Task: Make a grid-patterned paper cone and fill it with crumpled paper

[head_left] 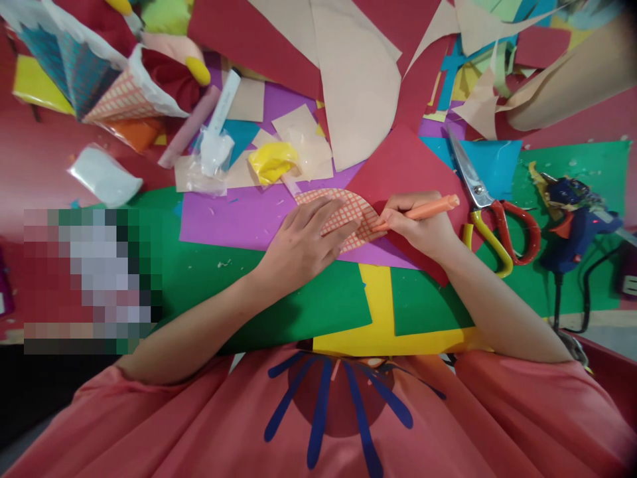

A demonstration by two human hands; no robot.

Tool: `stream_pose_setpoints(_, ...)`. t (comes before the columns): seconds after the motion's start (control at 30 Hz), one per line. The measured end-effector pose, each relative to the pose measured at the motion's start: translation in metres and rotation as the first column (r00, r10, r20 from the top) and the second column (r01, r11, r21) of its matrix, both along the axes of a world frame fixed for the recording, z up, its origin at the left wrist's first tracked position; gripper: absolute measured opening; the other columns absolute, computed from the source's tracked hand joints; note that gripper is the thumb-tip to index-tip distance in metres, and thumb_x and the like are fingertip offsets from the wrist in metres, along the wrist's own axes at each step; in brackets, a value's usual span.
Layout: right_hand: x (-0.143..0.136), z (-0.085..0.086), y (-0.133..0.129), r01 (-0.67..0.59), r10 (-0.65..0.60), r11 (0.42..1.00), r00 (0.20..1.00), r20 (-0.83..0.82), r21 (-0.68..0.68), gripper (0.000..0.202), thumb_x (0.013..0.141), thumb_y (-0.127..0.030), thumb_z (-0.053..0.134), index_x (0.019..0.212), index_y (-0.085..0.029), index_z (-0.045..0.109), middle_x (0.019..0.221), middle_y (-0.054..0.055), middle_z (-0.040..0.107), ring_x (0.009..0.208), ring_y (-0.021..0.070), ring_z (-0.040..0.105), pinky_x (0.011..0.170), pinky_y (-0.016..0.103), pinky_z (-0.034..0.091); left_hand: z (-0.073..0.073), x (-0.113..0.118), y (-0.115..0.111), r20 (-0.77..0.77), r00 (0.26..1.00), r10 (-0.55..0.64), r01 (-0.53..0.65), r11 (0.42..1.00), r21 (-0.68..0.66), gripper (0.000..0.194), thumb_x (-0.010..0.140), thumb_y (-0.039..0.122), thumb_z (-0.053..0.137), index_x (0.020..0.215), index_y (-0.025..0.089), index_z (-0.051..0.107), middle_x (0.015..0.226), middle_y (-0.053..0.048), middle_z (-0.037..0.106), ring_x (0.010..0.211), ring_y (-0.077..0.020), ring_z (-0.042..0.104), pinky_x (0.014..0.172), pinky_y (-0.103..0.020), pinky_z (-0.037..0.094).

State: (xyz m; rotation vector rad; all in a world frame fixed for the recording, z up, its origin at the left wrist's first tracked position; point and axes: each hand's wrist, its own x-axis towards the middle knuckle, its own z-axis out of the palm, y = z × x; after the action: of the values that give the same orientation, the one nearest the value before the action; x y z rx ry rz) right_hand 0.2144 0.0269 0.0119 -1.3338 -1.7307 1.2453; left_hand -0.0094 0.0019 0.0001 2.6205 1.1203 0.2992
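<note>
My left hand (pixel 313 236) lies flat with fingers spread over a cream paper piece (pixel 348 211) that has a curved edge and an orange grid drawn on it. In my right hand (pixel 415 222) is an orange marker (pixel 434 208), gripped like a pen, its tip down at the right end of the grid. Under the piece is a purple sheet (pixel 223 219). A red sheet (pixel 403 166) lies just behind my right hand. My left palm and fingers hide part of the grid.
Right of my right hand lie scissors (pixel 478 192) with red and yellow handles, then a blue glue gun (pixel 572 239) with a cord. Paper cones (pixel 129 93), a yellow clay packet (pixel 273 162) and a white packet (pixel 105 174) sit at the left. Cream paper (pixel 358 79) is at the back.
</note>
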Motion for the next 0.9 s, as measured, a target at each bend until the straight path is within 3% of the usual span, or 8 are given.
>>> stream_pose_setpoints(0.37,0.0026,0.0004,0.0009,-0.101,0.101,0.995,0.995,0.002,0.007,0.031,0.077,-0.023,0.057,0.048,-0.017,0.051,0.046,-0.003,0.048,0.045,0.0065,0.04,0.045,0.023,0.027,-0.0013,-0.0003,0.0,0.014,1.0,0.002,-0.002,1.0,0.012,0.038,0.095,0.023,0.044,0.131,0.025,0.055,0.136,-0.014,0.053,0.13,-0.0305,0.047,0.105,-0.051,0.043)
stream_pose_setpoints(0.63,0.0033,0.0016,0.0009,-0.118,0.119,0.993,0.993,0.006,-0.022,0.032,0.077,-0.022,0.058,0.046,-0.017,0.051,0.045,-0.004,0.049,0.044,0.0064,0.042,0.044,0.023,0.026,-0.0023,-0.001,0.0001,0.015,1.0,-0.002,0.002,1.0,0.026,0.037,0.095,0.023,0.044,0.131,0.025,0.055,0.136,-0.014,0.053,0.13,-0.0306,0.047,0.105,-0.051,0.043)
stream_pose_setpoints(0.7,0.0027,0.0009,0.0008,-0.083,0.082,0.996,0.996,-0.039,-0.03,0.029,0.077,-0.021,0.058,0.049,-0.017,0.054,0.047,-0.003,0.053,0.046,0.0072,0.046,0.045,0.023,0.029,-0.0026,-0.001,0.0001,0.018,1.0,-0.003,0.003,1.0,0.016,0.038,0.095,0.023,0.044,0.131,0.025,0.055,0.136,-0.014,0.053,0.13,-0.0302,0.047,0.106,-0.051,0.043)
stream_pose_setpoints(0.83,0.0014,-0.0027,0.0011,0.155,-0.162,0.987,0.966,-0.202,-0.049,0.023,0.08,-0.017,0.054,0.059,-0.018,0.064,0.056,-0.002,0.061,0.049,0.0075,0.052,0.049,0.023,0.039,-0.0029,-0.0009,0.0001,0.033,0.999,-0.036,0.034,0.997,0.063,0.039,0.095,0.02,0.043,0.133,0.022,0.052,0.143,-0.014,0.049,0.134,-0.0289,0.045,0.106,-0.048,0.043)
stream_pose_setpoints(0.9,0.0012,-0.0045,0.0013,0.219,-0.225,0.974,0.949,-0.222,-0.054,0.021,0.082,-0.02,0.056,0.064,-0.018,0.066,0.056,-0.002,0.061,0.048,0.0069,0.052,0.049,0.023,0.04,-0.0024,-0.0011,0.0,0.037,0.997,-0.064,0.06,0.994,0.094,0.038,0.095,0.017,0.043,0.132,0.019,0.053,0.142,-0.015,0.05,0.134,-0.0288,0.046,0.106,-0.047,0.044)
